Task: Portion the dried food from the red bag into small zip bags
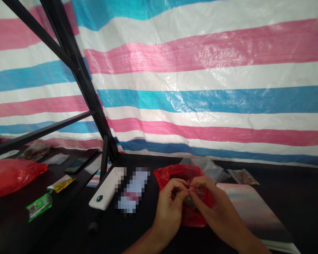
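My left hand (168,206) and my right hand (219,208) meet over an open red plastic bag (193,219) on the black table. Thumbs and forefingers of both hands are pinched together, tip to tip. What they hold between them is small and mostly hidden by the fingers, so I cannot make out its kind. Inside the bag, below my fingers, some dark contents show only in part. Behind the red bag lies a crumpled clear plastic bag (210,167).
Left of my hands lie a white power bank (107,190) and a blurred-out item (134,190). A silvery flat case (250,208) and a small clear packet (243,176) are on the right. Another table holds a red bag (13,174), a phone (81,161) and snack packets (39,206).
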Action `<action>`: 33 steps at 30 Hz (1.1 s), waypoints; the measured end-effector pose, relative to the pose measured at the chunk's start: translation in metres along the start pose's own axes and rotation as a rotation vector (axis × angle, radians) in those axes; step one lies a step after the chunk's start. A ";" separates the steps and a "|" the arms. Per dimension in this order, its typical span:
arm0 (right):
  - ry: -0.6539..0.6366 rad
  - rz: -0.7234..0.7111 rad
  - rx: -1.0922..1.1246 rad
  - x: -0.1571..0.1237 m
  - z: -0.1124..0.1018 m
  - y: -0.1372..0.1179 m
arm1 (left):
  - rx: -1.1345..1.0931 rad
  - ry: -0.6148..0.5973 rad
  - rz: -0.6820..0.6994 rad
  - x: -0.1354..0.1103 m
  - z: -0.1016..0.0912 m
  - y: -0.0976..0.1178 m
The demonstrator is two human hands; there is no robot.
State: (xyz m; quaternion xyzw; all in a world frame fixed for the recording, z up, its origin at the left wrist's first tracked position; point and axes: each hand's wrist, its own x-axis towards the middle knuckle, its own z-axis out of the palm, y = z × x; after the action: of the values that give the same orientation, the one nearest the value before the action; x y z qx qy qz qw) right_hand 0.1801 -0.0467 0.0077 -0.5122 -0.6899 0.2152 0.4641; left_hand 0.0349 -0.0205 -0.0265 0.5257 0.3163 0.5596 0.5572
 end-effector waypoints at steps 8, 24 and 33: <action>0.129 -0.101 -0.037 0.000 -0.007 0.012 | 0.093 -0.015 0.070 0.005 -0.006 0.005; 0.331 0.428 -0.558 0.015 -0.139 0.113 | 0.466 0.071 0.332 0.004 -0.011 0.006; 0.015 0.361 -0.937 0.008 -0.135 0.137 | 0.489 0.088 0.311 0.007 -0.013 0.006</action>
State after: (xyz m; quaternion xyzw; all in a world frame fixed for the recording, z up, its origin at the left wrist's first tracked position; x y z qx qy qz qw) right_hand 0.3652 -0.0110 -0.0301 -0.7784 -0.6092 -0.0446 0.1446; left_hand 0.0220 -0.0115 -0.0222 0.6617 0.3812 0.5679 0.3072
